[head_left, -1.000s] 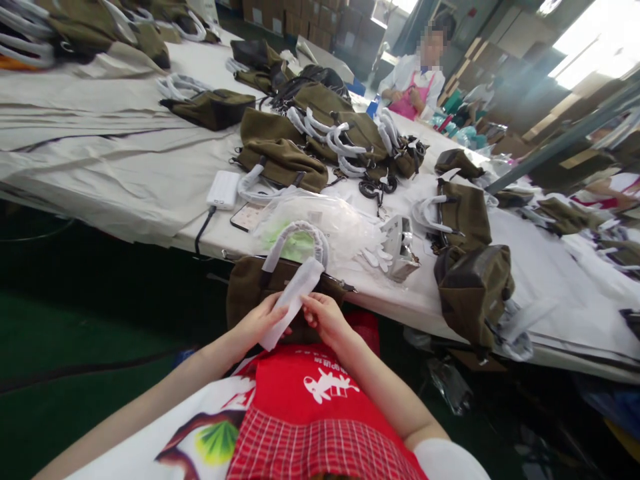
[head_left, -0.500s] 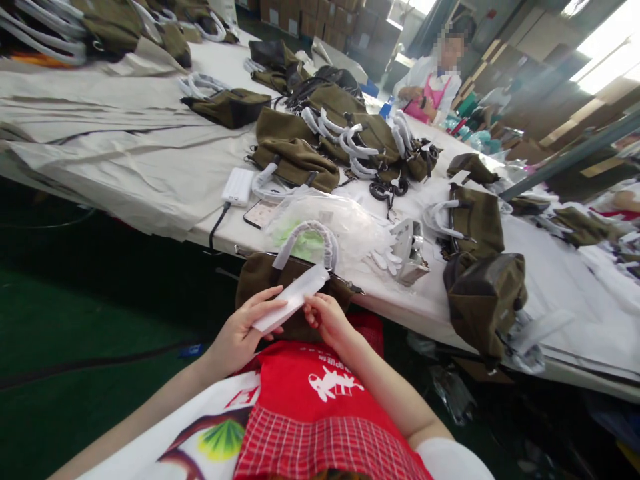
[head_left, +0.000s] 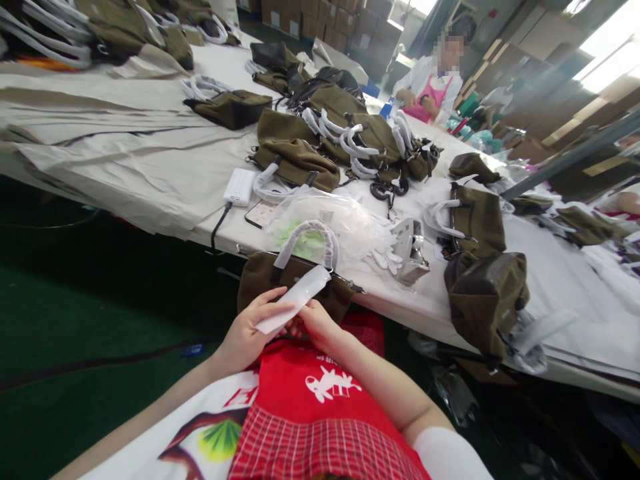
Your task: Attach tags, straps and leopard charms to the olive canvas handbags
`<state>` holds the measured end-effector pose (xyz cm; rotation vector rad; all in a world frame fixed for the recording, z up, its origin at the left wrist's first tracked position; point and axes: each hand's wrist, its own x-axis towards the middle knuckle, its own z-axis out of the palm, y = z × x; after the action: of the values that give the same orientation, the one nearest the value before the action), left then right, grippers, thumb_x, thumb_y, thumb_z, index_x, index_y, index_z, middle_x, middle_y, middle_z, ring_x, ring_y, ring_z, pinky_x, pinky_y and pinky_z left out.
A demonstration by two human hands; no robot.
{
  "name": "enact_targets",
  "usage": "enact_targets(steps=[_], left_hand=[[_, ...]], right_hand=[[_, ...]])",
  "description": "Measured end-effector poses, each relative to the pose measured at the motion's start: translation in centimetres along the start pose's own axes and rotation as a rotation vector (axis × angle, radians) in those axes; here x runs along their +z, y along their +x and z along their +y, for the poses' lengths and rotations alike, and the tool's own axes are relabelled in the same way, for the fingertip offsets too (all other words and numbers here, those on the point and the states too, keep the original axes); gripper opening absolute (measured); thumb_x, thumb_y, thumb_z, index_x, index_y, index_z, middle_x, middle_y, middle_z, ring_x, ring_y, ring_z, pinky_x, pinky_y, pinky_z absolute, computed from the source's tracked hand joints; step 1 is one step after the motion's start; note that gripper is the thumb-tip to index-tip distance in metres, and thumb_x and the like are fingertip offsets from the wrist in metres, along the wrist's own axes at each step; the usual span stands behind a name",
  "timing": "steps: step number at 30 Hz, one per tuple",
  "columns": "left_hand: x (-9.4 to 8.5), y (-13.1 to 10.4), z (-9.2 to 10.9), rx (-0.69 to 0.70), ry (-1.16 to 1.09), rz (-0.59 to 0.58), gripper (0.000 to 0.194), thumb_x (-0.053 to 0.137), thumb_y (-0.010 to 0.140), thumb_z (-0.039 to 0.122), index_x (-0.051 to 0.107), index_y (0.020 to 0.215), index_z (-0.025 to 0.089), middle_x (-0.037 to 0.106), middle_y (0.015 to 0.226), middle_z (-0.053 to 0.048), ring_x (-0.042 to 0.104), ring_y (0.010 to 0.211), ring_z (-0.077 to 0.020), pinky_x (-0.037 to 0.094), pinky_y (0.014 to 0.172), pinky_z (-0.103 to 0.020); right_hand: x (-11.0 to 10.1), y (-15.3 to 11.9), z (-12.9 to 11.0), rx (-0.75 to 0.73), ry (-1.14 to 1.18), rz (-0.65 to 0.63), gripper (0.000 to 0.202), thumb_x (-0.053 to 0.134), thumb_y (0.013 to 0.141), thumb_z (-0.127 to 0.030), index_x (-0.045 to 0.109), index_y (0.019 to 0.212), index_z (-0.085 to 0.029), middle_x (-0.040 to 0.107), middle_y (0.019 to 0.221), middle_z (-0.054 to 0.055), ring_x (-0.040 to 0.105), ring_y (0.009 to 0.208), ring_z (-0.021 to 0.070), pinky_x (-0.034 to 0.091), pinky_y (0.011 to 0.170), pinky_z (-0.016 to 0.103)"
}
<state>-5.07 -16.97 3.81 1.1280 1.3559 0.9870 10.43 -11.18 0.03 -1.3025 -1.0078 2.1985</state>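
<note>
My left hand [head_left: 255, 328] is closed on a flat white wrapping strip [head_left: 295, 301], its fingers lying across the lower end. At the strip's right edge is my right hand [head_left: 316, 323], with bent fingers partly tucked beneath it. Whether those fingers pinch the strip or something else is hidden. An olive-green handbag [head_left: 257, 277] rests at the table's front edge, just beyond both hands. Its upright handle [head_left: 325, 239] is wrapped in whitish material. Behind it lies a clear plastic bag [head_left: 345, 217] with something green showing through.
A white power bank [head_left: 239, 187] with a cable and a phone [head_left: 260, 213] lie left of the plastic. To the right stand a metal dispenser [head_left: 411, 250] and more olive handbags [head_left: 485, 300]. Other bags are piled mid-table. A person in a pink apron [head_left: 430, 97] stands across the table.
My right hand has moved left and under the strip, from beside its edge. The left hand still holds the strip in nearly the same place.
</note>
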Motion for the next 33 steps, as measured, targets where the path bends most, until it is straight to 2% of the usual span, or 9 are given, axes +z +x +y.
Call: enact_targets(steps=[4, 11, 16, 20, 22, 25, 27, 31, 33], left_hand=[[-0.8, -0.1, -0.1, 0.101, 0.124, -0.104, 0.030, 0.064, 0.083, 0.040, 0.077, 0.105, 0.025, 0.046, 0.147, -0.009, 0.048, 0.132, -0.0327, 0.040, 0.114, -0.043], [-1.8, -0.1, 0.3, 0.078, 0.099, -0.175, 0.054, 0.051, 0.085, 0.065, 0.076, 0.108, 0.023, 0.043, 0.151, -0.009, 0.042, 0.137, -0.0350, 0.029, 0.120, -0.046], [-1.2, 0.1, 0.1, 0.055, 0.252, -0.085, 0.042, 0.062, 0.082, 0.049, 0.072, 0.115, 0.025, 0.046, 0.148, -0.007, 0.044, 0.136, -0.0294, 0.033, 0.118, -0.040], [-0.6, 0.2, 0.2, -0.200, 0.146, -0.019, 0.066, 0.068, 0.073, 0.050, 0.055, 0.127, 0.013, 0.067, 0.115, -0.015, 0.067, 0.096, -0.0266, 0.055, 0.088, -0.038], [-0.4, 0.3, 0.3, -0.381, -0.006, -0.138, 0.061, 0.071, 0.069, 0.055, 0.060, 0.109, 0.010, 0.071, 0.089, -0.012, 0.066, 0.069, -0.0206, 0.054, 0.065, -0.029], [-0.1, 0.6, 0.2, -0.459, -0.140, -0.202, 0.057, 0.075, 0.067, 0.059, 0.063, 0.096, 0.011, 0.071, 0.079, -0.009, 0.061, 0.063, -0.0149, 0.048, 0.058, -0.021], [-0.1, 1.0, -0.5, -0.466, -0.142, -0.176, 0.057, 0.079, 0.064, 0.061, 0.063, 0.092, 0.013, 0.072, 0.077, -0.008, 0.061, 0.062, -0.0146, 0.048, 0.056, -0.020], [-0.3, 2.2, -3.2, -0.491, -0.100, -0.139, 0.058, 0.084, 0.054, 0.062, 0.064, 0.087, 0.018, 0.073, 0.077, -0.007, 0.065, 0.064, -0.0196, 0.055, 0.058, -0.025], [-0.3, 2.8, -4.7, -0.476, -0.060, -0.118, 0.055, 0.081, 0.056, 0.063, 0.063, 0.085, 0.021, 0.074, 0.078, -0.006, 0.067, 0.066, -0.0216, 0.058, 0.061, -0.027]], right_hand=[[0.2, 0.1, 0.4, 0.029, 0.026, 0.031, 0.031, 0.063, 0.074, -0.044, 0.060, 0.070, -0.013, 0.057, 0.051, 0.003, 0.045, 0.038, 0.0095, 0.028, 0.037, 0.019], [-1.3, -1.4, -0.5, -0.003, 0.222, -0.241, 0.027, 0.073, 0.063, -0.035, 0.067, 0.077, -0.012, 0.062, 0.061, 0.005, 0.054, 0.053, 0.0122, 0.040, 0.049, 0.021], [-1.6, -0.8, 0.0, -0.056, 0.119, -0.164, 0.051, 0.076, 0.068, -0.062, 0.065, 0.078, -0.013, 0.063, 0.064, 0.004, 0.052, 0.050, 0.0111, 0.038, 0.047, 0.022], [-1.2, -0.2, 0.5, -0.111, 0.005, -0.052, 0.063, 0.071, 0.064, -0.076, 0.060, 0.073, -0.014, 0.058, 0.060, 0.001, 0.047, 0.047, 0.0091, 0.038, 0.047, 0.022], [-1.5, -0.5, 0.1, -0.134, -0.092, -0.049, 0.064, 0.068, 0.065, -0.078, 0.059, 0.072, -0.015, 0.057, 0.059, 0.000, 0.047, 0.046, 0.0092, 0.038, 0.047, 0.023], [-3.7, -2.0, -1.7, -0.178, -0.342, -0.085, 0.056, 0.066, 0.075, -0.070, 0.065, 0.078, -0.014, 0.062, 0.066, 0.003, 0.054, 0.052, 0.0118, 0.041, 0.050, 0.023], [-7.0, -3.2, -3.8, -0.303, -0.472, 0.056, 0.044, 0.064, 0.083, -0.058, 0.069, 0.086, -0.015, 0.066, 0.072, 0.003, 0.058, 0.058, 0.0138, 0.044, 0.054, 0.024], [-16.7, -6.3, -8.5, -0.683, -0.567, 0.867, 0.032, 0.057, 0.087, -0.046, 0.070, 0.090, -0.017, 0.066, 0.079, 0.004, 0.057, 0.069, 0.0161, 0.046, 0.067, 0.027], [-21.6, -7.8, -10.3, -0.695, -0.604, 1.178, 0.029, 0.059, 0.084, -0.044, 0.070, 0.090, -0.017, 0.065, 0.089, 0.006, 0.056, 0.076, 0.0173, 0.045, 0.075, 0.028]])
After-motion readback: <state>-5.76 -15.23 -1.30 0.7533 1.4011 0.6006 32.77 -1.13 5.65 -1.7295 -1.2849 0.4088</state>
